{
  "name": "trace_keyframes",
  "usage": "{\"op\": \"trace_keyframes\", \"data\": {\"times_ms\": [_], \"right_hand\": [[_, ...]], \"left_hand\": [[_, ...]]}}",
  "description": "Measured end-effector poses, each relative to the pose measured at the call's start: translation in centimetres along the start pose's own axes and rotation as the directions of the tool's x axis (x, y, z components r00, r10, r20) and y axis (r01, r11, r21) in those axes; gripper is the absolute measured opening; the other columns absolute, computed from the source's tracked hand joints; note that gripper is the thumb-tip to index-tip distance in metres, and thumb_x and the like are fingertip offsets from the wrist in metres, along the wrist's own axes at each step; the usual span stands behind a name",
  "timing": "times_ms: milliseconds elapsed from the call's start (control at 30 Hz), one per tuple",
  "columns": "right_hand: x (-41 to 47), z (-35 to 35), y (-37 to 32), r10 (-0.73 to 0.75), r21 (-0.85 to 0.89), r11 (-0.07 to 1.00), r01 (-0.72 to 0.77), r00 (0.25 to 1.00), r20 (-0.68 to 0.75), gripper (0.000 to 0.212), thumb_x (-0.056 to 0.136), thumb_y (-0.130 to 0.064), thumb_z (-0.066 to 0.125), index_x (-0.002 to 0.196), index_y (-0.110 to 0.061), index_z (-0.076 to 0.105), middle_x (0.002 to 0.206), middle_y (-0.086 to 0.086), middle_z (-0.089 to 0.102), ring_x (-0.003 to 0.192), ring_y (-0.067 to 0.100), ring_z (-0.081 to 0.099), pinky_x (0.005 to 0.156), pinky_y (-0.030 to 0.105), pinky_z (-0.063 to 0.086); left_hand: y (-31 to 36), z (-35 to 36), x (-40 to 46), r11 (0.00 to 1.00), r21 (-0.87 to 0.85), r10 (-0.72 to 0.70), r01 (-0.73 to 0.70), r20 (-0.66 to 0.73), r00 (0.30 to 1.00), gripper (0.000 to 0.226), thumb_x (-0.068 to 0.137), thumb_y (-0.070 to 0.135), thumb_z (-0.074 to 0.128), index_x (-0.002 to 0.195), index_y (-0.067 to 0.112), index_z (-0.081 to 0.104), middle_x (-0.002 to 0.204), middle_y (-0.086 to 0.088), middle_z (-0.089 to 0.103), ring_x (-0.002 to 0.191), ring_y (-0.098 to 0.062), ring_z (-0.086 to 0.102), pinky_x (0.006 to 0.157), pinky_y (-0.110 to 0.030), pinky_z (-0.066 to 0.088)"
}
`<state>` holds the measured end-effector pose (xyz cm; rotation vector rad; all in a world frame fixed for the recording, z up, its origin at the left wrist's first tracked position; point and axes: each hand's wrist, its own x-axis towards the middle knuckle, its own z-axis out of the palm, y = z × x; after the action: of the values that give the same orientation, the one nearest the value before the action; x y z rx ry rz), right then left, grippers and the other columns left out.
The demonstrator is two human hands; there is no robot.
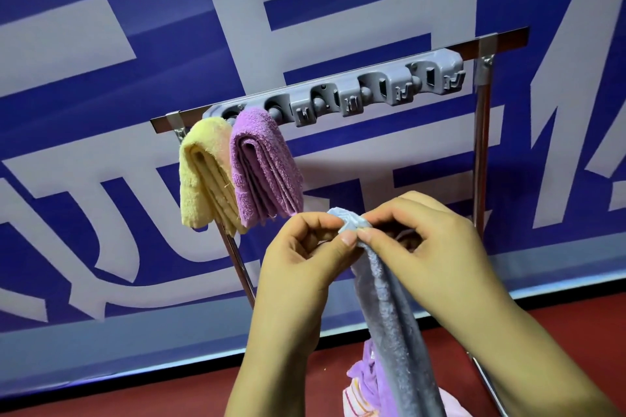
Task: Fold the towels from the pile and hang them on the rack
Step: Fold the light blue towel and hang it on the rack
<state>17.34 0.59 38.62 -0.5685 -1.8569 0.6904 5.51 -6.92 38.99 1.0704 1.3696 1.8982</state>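
**Blue towel pinched in both hands before the rack**

While two folded towels hang on the rack (pixel 338 91), a person holds a third just in front of it, seen from the head camera. The left hand (pixel 298 264) and right hand (pixel 430 247) meet at the top edge of a blue towel (pixel 393 322), each pinching the bunched cloth between thumb and curled fingers, thumbs touching side by side. From that pinch the blue towel falls in a long narrow drape between the forearms to the bottom edge of the view.

A yellow towel (pixel 203 179) hangs folded at the left end of the rack, and a purple towel (pixel 264 166) hangs just beside it on its right, the two touching. Both hang from a grey plastic holder strip (pixel 379 91) with a row of clips, fixed along a tilted metal bar between chrome legs (pixel 481 145). The clips to the right of the purple towel hold nothing.

Low in the view, behind the hanging blue cloth, lies the pile (pixel 364 382) of purple and pale pink towels on a red floor (pixel 135 396). A blue banner (pixel 101 112) with large white lettering fills the background behind the rack.
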Motion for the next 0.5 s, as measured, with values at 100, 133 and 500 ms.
{"op": "trace_keyframes", "data": {"times_ms": [100, 133, 500], "right_hand": [[-0.1, 0.0, -0.2, -0.013, -0.024, 1.000, 0.012, 1.000, -0.018, 0.007, 0.078, -0.017, 0.074, 0.078, -0.023, 0.070, 0.078, -0.013, 0.060, 0.080, -0.001, 0.059, 0.062, 0.001, 0.040], [-0.2, 0.1, -0.2, -0.022, -0.029, 0.999, 0.021, 1.000, -0.019, 0.007, 0.078, -0.018, 0.074, 0.080, -0.023, 0.069, 0.078, -0.014, 0.059, 0.080, -0.001, 0.058, 0.063, 0.001, 0.040], [-0.6, -0.4, -0.8, -0.039, -0.036, 0.999, 0.039, 0.999, -0.016, 0.011, 0.076, -0.013, 0.074, 0.081, -0.021, 0.068, 0.079, -0.013, 0.059, 0.079, 0.001, 0.060, 0.065, 0.003, 0.043]], "left_hand": [[0.1, 0.1, -0.3, 0.999, 0.048, 0.014, -0.013, -0.021, 1.000, 0.014, 0.074, 0.007, 0.074, 0.085, 0.015, 0.070, 0.095, -0.021, 0.071, 0.094, -0.034, 0.070, 0.090, -0.046, 0.055], [0.2, 0.2, -0.4, 0.998, 0.054, 0.017, -0.015, -0.025, 1.000, 0.015, 0.075, 0.006, 0.074, 0.086, 0.015, 0.071, 0.096, -0.019, 0.072, 0.095, -0.034, 0.070, 0.090, -0.046, 0.054], [1.5, 0.0, -1.4, 0.998, -0.055, 0.009, -0.007, 0.033, 0.999, 0.020, 0.073, 0.009, 0.076, 0.093, 0.011, 0.072, 0.095, -0.012, 0.075, 0.092, -0.025, 0.072, 0.076, -0.027, 0.057]]}}
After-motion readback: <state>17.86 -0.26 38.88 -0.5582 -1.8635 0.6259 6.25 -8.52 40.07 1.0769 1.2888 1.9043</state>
